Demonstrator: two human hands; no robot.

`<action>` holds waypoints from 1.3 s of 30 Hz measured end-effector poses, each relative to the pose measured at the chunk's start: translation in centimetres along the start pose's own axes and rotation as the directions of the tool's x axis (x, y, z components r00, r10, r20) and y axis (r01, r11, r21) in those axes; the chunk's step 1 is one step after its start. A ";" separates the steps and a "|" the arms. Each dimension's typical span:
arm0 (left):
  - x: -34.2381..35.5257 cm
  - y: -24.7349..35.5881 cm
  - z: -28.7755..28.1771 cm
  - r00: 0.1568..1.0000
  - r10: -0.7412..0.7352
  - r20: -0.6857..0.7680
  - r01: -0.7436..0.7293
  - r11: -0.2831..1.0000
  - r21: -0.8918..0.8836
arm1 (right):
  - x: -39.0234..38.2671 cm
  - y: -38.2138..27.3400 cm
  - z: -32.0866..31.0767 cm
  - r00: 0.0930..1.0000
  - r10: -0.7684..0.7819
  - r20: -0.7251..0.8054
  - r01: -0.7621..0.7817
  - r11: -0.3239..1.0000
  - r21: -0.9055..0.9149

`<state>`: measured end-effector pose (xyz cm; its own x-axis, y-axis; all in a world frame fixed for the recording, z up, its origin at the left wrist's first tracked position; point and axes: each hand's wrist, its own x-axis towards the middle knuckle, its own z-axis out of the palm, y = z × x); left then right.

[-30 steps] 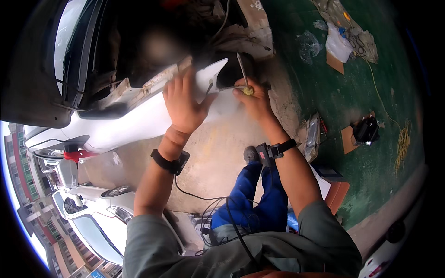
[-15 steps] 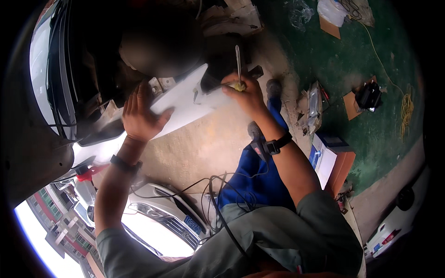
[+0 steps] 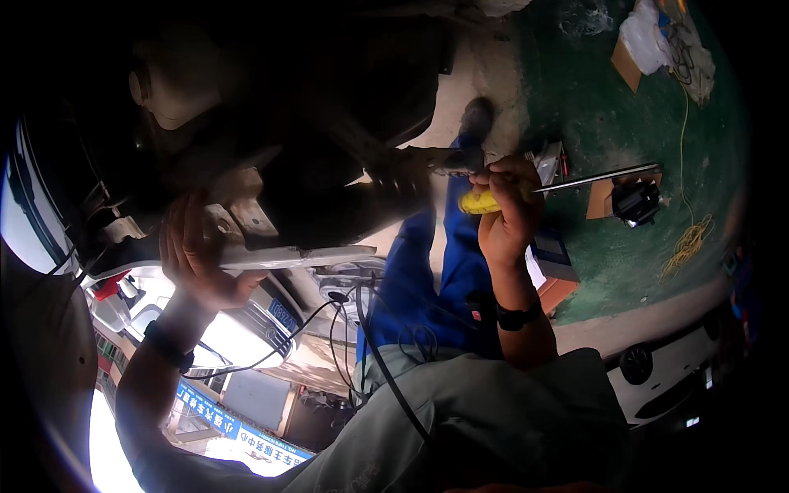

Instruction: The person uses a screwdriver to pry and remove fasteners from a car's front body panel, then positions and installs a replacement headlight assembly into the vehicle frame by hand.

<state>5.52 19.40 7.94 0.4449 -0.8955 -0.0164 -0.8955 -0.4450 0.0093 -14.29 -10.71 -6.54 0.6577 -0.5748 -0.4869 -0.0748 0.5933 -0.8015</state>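
My left hand (image 3: 201, 251) is curled over the edge of the car's white fender (image 3: 300, 255), beside some metal brackets (image 3: 251, 209). My right hand (image 3: 509, 218) grips the yellow handle of a long screwdriver (image 3: 481, 201), its steel shaft (image 3: 596, 179) pointing right. Just left of that hand a metal car part (image 3: 452, 161) juts from the dark body cavity (image 3: 329, 107), whose inner details are mostly too dark to make out.
Black cables (image 3: 378, 361) hang across my body above my blue-trousered legs (image 3: 456, 271). Right, on the green floor (image 3: 600, 123), lie cardboard with black parts (image 3: 633, 201), a yellow cord (image 3: 690, 246) and plastic bags (image 3: 641, 33). Parked cars (image 3: 666, 370) stand behind me.
My view has swung over the dark cavity. My left hand has moved down-left along the fender. The screwdriver, earlier pointing upward, now points right, and my right hand has moved rightward and down.
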 end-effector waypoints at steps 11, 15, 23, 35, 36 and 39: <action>-0.5 -0.5 -0.5 0.991 -0.053 0.125 0.058 0.998 -0.037 | 3.4 -1.6 1.2 0.956 0.284 0.068 -0.251 0.918 -0.308; -1.0 -0.6 -0.3 0.990 -0.072 0.121 0.080 0.994 -0.069 | 4.0 -1.7 1.3 0.933 0.351 0.076 -0.310 0.893 -0.328; -1.2 -0.5 -0.4 0.985 -0.103 0.135 0.117 0.988 -0.097 | 4.1 -1.8 1.6 0.900 0.422 0.108 -0.332 0.825 -0.458; -1.4 -0.5 -0.4 0.989 -0.098 0.110 0.104 0.993 -0.053 | 4.6 -1.5 1.6 0.849 0.472 0.239 -0.238 0.744 -0.624; -1.5 -0.5 -0.4 0.989 -0.103 0.110 0.109 0.993 -0.050 | 4.6 -1.5 1.5 0.853 0.463 0.240 -0.237 0.753 -0.613; -1.2 -0.6 -0.4 0.989 -0.108 0.104 0.115 0.991 -0.061 | 4.4 -1.3 1.2 0.849 0.475 0.229 -0.268 0.762 -0.589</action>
<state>5.58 20.74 8.35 0.5353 -0.8359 -0.1213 -0.8356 -0.5450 0.0688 -10.40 -13.33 -7.20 0.6949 -0.0772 -0.7149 -0.6746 0.2741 -0.6854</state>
